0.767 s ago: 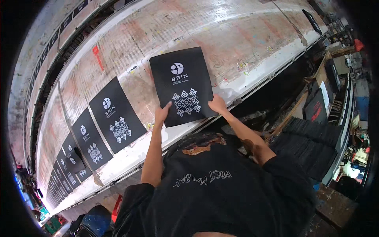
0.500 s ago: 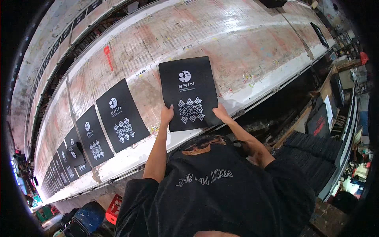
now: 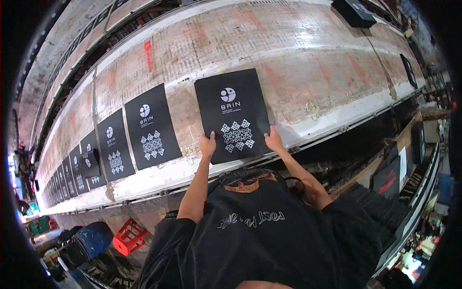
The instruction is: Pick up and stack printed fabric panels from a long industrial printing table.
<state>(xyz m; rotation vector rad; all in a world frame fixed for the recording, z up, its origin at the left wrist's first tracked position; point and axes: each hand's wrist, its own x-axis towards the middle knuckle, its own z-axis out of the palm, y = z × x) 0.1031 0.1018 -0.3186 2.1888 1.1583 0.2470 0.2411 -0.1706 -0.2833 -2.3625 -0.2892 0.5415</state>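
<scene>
Stained tabletop (image 3: 308, 77) backs black sheet (image 3: 234, 117) in left grip (image 3: 207, 145) (fingertips hidden).

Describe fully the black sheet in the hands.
The black sheet is roughly rectangular, matte and perhaps fabric. White print shows a round emblem and lettering above, an ornamental pattern below. It is held spread, print up, over the near side of the table; whether it rests there is unclear. The left hand grips its left edge, the right hand its right edge, toward the lower corners.
</scene>
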